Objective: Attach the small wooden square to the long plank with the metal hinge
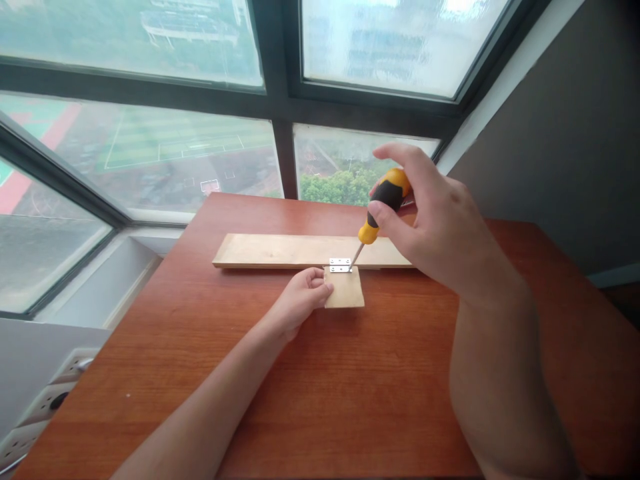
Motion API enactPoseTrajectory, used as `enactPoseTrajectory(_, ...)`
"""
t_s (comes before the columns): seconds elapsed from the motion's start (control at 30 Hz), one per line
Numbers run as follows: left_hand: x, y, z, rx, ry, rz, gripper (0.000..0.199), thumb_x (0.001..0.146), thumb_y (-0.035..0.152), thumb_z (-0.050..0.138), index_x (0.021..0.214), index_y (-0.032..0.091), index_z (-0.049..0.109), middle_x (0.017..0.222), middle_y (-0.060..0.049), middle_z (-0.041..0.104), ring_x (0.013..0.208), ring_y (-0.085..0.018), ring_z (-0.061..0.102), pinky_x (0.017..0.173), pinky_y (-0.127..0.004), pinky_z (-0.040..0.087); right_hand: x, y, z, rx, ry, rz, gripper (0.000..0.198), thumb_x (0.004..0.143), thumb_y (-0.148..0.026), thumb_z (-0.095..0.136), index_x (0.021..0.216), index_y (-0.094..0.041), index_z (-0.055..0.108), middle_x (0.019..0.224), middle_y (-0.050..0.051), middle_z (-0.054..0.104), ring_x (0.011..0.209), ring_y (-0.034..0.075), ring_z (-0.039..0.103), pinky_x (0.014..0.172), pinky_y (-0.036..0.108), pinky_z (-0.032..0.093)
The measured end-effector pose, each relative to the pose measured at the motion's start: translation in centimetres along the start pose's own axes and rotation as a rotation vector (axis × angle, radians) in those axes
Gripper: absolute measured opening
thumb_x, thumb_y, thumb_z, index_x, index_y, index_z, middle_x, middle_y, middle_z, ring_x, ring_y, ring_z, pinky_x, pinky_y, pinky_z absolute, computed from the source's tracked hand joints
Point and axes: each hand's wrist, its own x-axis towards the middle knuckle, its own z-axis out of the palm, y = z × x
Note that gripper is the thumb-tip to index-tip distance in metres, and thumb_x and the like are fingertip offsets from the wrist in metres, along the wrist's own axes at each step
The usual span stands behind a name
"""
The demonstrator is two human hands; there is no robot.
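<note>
A yellow and black screwdriver is in my right hand, gripped by the handle with the index finger lifted off it. Its shaft slants down to the left, and the tip meets the right end of a small silver hinge. The hinge joins a long pale wooden board to a small square wooden piece. My left hand pinches that small piece by its left edge. My right hand hides the right end of the long board.
Everything lies on a reddish-brown wooden table. Dark-framed windows rise behind it, and a grey wall stands at the right. Power sockets line the left side below the table's edge. A reddish object behind my right hand is mostly hidden.
</note>
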Motion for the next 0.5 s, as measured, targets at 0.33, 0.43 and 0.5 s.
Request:
enactPoseTrajectory(0.33, -0.02, 0.07, 0.04, 0.027, 0.005, -0.003, 0.023, 0.075, 0.02, 0.07, 0.091, 0.014, 0.056, 0.075, -0.002, 0.064, 0.067, -0.011, 0.061, 0.062, -0.02, 0.045, 0.18, 0.25, 0.19, 0.041, -0.012, 0.022, 0.043, 0.088, -0.026, 0.045, 0.131, -0.027, 0.047, 0.121, 0.008, 0.062, 0.091, 0.023, 0.062, 0.077, 0.04, 0.052)
enactPoseTrajectory(0.43, 0.0, 0.02, -0.01, 0.024, 0.005, -0.002, 0.023, 0.074, 0.021, 0.071, 0.09, 0.014, 0.056, 0.074, -0.002, 0.064, 0.066, -0.01, 0.061, 0.061, -0.019, 0.045, 0.05, 0.1, 0.04, 0.052, -0.011, 0.001, 0.045, 0.086, -0.022, 0.048, 0.132, -0.025, 0.047, 0.115, 0.007, 0.064, 0.088, 0.022, 0.062, 0.078, 0.04, 0.052)
enactPoseTrajectory(0.5, 0.03, 0.0, -0.04, 0.022, 0.005, -0.002, 0.024, 0.074, 0.021, 0.071, 0.09, 0.014, 0.056, 0.075, -0.003, 0.065, 0.065, -0.01, 0.061, 0.06, -0.018, 0.044, 0.05, 0.1, 0.09, 0.009, 0.008, -0.007, 0.044, 0.087, -0.024, 0.05, 0.131, -0.024, 0.048, 0.108, 0.006, 0.065, 0.083, 0.021, 0.062, 0.076, 0.038, 0.051)
